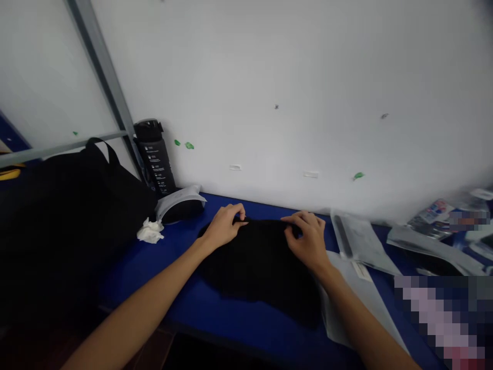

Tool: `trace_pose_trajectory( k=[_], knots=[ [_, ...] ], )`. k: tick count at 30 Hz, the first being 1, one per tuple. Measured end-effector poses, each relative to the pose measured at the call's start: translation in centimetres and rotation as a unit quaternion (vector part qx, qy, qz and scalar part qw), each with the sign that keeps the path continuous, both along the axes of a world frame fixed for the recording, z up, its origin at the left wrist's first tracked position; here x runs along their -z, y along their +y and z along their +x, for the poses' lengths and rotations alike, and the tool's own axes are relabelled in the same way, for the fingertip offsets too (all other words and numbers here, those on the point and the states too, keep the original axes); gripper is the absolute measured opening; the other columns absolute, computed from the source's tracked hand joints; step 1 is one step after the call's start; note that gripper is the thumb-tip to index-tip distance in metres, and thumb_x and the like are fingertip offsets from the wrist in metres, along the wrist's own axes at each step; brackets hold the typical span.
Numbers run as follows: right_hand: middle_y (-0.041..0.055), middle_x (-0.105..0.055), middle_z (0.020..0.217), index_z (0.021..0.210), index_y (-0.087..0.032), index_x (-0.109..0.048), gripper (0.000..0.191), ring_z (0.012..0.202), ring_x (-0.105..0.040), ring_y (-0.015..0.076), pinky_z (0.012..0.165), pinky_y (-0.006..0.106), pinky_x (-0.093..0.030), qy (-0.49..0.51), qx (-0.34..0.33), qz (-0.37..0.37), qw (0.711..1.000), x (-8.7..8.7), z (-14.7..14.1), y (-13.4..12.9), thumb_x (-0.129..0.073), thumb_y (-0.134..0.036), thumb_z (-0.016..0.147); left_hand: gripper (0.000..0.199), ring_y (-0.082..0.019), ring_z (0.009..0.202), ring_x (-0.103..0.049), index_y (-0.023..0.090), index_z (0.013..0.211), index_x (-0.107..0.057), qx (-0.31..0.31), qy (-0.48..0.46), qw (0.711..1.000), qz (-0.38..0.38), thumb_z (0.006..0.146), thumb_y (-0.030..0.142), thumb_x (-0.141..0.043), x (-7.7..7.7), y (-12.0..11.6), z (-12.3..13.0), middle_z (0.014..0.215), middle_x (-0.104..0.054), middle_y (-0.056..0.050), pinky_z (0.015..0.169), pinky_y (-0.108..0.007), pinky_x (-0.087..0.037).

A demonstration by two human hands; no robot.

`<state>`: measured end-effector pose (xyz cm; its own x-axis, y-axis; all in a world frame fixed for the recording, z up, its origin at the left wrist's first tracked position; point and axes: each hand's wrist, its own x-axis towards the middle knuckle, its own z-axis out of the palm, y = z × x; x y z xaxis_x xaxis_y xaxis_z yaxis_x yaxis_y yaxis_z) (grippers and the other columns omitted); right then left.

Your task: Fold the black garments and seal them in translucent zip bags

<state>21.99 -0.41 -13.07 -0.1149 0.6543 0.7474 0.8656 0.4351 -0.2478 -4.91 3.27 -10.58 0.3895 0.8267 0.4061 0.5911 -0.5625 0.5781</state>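
A black cloth item (pixel 262 267) lies spread on the blue tabletop (pixel 185 303) in the middle of the view. My left hand (pixel 227 225) pinches its far edge near the left corner, thumb and fingers together on the fabric. At the right end of that same edge, my right hand (pixel 307 235) grips the cloth between thumb and fingers. The far edge runs nearly straight between both hands. Folds within the dark fabric are too dark to tell apart.
Left: a black bag (pixel 77 221), a black bottle (pixel 156 159), crumpled white tissue (pixel 150 230) and a clear pouch holding something black (pixel 181 205). Right: plastic bags (pixel 360 241) and clear bottles (pixel 435 216). A white wall (pixel 269 67) stands behind the table.
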Motion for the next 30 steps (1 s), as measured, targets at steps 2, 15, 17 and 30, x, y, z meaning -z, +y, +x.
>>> trace_pose_trajectory(
  k=[2, 15, 17, 30],
  knots=[
    [0.0038, -0.067, 0.097, 0.101, -0.025, -0.074, 0.026, 0.096, -0.066, 0.0232, 0.095, 0.043, -0.039, 0.015, 0.003, 0.029, 0.999, -0.8, 0.0, -0.4, -0.053, -0.016, 0.090, 0.016, -0.022, 0.098, -0.063, 0.022, 0.082, -0.054, 0.000, -0.018, 0.998, 0.052, 0.091, 0.014, -0.064, -0.8, 0.0, -0.2, 0.095, -0.071, -0.002, 0.096, -0.039, -0.044],
    [0.0034, -0.066, 0.083, 0.090, -0.021, -0.062, 0.011, 0.080, -0.058, 0.0217, 0.077, 0.034, -0.034, -0.084, -0.035, -0.253, 0.963, -0.2, -0.2, -0.8, -0.061, -0.032, 0.089, 0.045, -0.020, 0.073, -0.057, 0.021, 0.071, -0.062, 0.136, 0.189, 0.972, -0.021, 0.097, 0.058, -0.062, -0.2, 0.0, 0.4, 0.071, -0.064, -0.002, 0.073, -0.034, -0.040],
    [0.0068, -0.067, 0.091, 0.092, -0.021, -0.064, 0.013, 0.089, -0.059, 0.0255, 0.085, 0.039, -0.036, -0.076, 0.011, -0.219, 0.973, 0.2, -0.2, -0.6, -0.059, -0.033, 0.093, 0.037, -0.022, 0.081, -0.059, 0.021, 0.078, -0.064, 0.101, 0.187, 0.977, 0.015, 0.099, 0.051, -0.060, -0.1, -0.1, 0.6, 0.078, -0.068, -0.003, 0.078, -0.035, -0.041],
    [-0.0033, -0.062, 0.075, 0.087, -0.022, -0.066, 0.024, 0.067, -0.056, 0.0138, 0.065, 0.027, -0.044, -0.030, -0.326, -0.396, 0.858, -2.6, -2.3, -3.5, -0.082, -0.036, 0.077, 0.030, -0.024, 0.090, -0.057, 0.020, 0.085, -0.064, 0.099, 0.175, 0.979, 0.014, 0.103, 0.043, -0.058, 0.6, 0.3, 0.7, 0.086, -0.068, -0.005, 0.084, -0.037, -0.042]
  ],
)
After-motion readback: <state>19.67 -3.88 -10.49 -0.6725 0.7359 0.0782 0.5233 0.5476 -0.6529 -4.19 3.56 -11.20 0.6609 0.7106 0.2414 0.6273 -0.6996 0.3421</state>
